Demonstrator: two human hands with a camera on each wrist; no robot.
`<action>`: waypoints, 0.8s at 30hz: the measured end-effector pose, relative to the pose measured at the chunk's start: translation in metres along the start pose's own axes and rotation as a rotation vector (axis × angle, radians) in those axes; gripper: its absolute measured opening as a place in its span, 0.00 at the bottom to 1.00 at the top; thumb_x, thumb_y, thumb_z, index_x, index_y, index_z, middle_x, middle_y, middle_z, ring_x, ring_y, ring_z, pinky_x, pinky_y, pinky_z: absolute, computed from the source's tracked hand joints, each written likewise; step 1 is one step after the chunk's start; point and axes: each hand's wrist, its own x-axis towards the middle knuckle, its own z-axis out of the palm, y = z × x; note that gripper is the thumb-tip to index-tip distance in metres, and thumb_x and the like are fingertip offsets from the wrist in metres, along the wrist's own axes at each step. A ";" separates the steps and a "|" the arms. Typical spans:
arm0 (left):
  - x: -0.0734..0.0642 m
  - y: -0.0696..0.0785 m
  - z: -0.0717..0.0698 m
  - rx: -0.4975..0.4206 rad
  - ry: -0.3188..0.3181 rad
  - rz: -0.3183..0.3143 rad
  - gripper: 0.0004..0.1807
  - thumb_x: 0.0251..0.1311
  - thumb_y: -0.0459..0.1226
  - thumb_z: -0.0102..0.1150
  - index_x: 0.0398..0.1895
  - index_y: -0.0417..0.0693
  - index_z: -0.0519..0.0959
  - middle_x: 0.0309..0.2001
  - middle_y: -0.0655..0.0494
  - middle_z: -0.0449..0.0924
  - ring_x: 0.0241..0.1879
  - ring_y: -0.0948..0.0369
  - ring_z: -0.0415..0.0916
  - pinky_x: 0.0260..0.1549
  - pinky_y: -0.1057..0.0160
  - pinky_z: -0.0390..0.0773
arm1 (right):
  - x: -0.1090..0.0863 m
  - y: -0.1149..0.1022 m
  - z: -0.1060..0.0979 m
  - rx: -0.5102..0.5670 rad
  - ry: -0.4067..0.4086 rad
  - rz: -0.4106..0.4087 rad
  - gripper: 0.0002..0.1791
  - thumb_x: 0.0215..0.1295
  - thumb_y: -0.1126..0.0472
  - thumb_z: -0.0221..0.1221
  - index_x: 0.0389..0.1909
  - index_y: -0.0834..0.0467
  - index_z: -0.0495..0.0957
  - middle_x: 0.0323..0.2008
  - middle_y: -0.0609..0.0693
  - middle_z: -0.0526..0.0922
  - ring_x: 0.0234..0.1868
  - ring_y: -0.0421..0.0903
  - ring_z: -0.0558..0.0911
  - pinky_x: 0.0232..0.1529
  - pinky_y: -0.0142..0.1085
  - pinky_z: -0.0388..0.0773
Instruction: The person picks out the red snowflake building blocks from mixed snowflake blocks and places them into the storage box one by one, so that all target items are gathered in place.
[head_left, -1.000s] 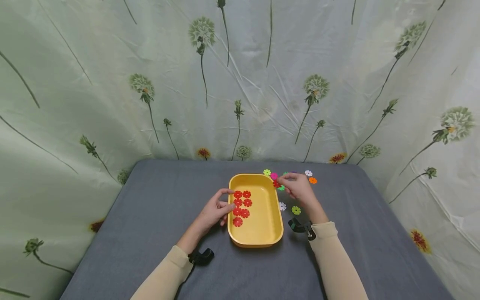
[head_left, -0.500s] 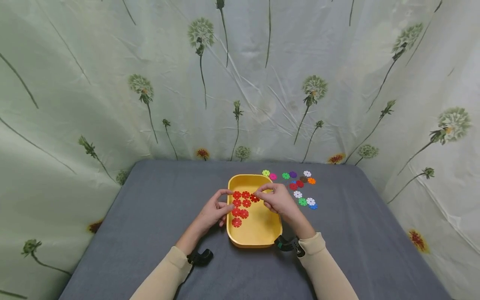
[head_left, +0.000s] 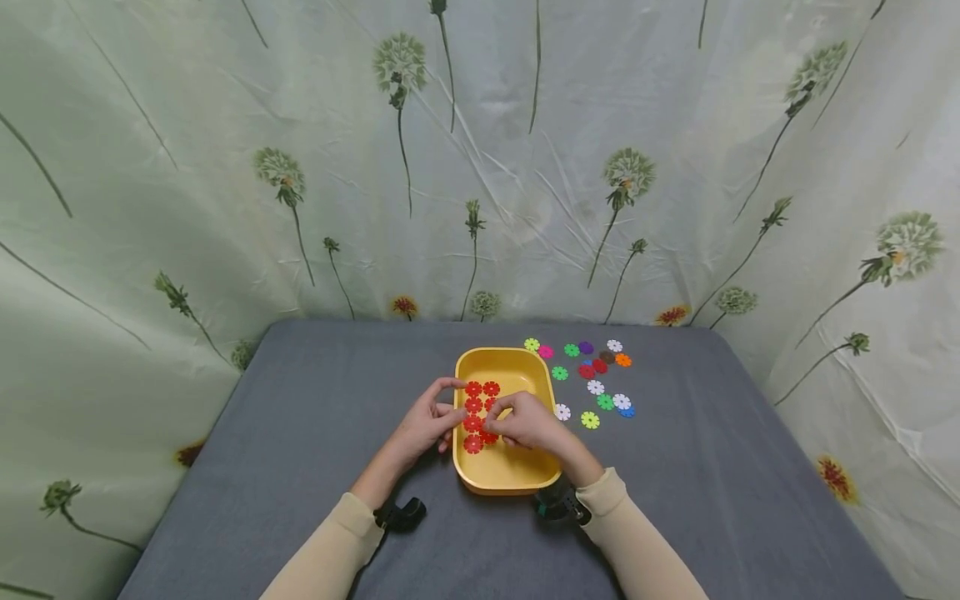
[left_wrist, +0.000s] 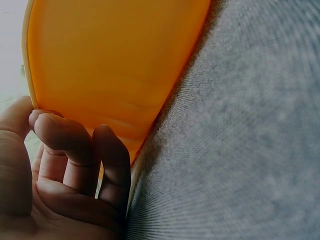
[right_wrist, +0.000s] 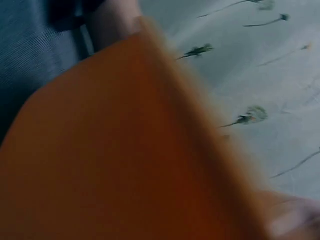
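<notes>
A yellow tray (head_left: 525, 475) stands on the table, with several red flower-shaped plastic discs (head_left: 473, 444) laid in two columns along its left side. My left hand (head_left: 422, 423) grips the tray's left wall. In the left wrist view, its bent fingers (left_wrist: 111, 150) lie against the outer side of the wall while the thumb reaches the rim. Over the tray, my right hand (head_left: 528, 423) pinches a red flower disc (head_left: 489, 437) low in the right column; the fingers partly cover it and its neighbours. The right wrist view is blurred and mostly filled by the tray wall (right_wrist: 100, 140).
Several loose flower discs lie right of the tray, among them yellow-green (head_left: 590, 420), white (head_left: 562, 412), green (head_left: 560, 373), blue (head_left: 627, 412), orange (head_left: 623, 360) and red ones (head_left: 586, 372). A flower-patterned curtain (head_left: 480, 167) hangs behind the grey-covered table (head_left: 322, 375).
My right hand has brought a red disc from the tray's upper right edge into the tray, then down and left to the right column. The left hand stays on the tray wall.
</notes>
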 end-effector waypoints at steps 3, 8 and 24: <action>0.000 0.000 0.000 -0.002 -0.005 0.005 0.29 0.75 0.35 0.60 0.75 0.47 0.63 0.20 0.60 0.75 0.15 0.63 0.69 0.16 0.67 0.74 | 0.001 0.001 0.004 -0.077 0.000 0.013 0.06 0.67 0.60 0.68 0.31 0.57 0.85 0.12 0.44 0.73 0.13 0.39 0.69 0.16 0.29 0.63; 0.000 0.000 0.000 0.000 -0.008 0.007 0.29 0.75 0.35 0.59 0.75 0.46 0.62 0.20 0.60 0.75 0.15 0.64 0.69 0.16 0.67 0.74 | 0.000 0.002 0.007 -0.129 0.015 0.030 0.07 0.67 0.61 0.68 0.29 0.57 0.84 0.12 0.45 0.74 0.14 0.38 0.70 0.18 0.29 0.63; 0.000 0.001 0.001 -0.006 0.006 -0.017 0.29 0.74 0.36 0.60 0.74 0.50 0.63 0.20 0.60 0.75 0.15 0.63 0.70 0.17 0.67 0.74 | 0.002 0.004 0.014 -0.241 0.080 -0.004 0.04 0.70 0.62 0.66 0.41 0.56 0.88 0.10 0.43 0.71 0.12 0.38 0.71 0.17 0.28 0.63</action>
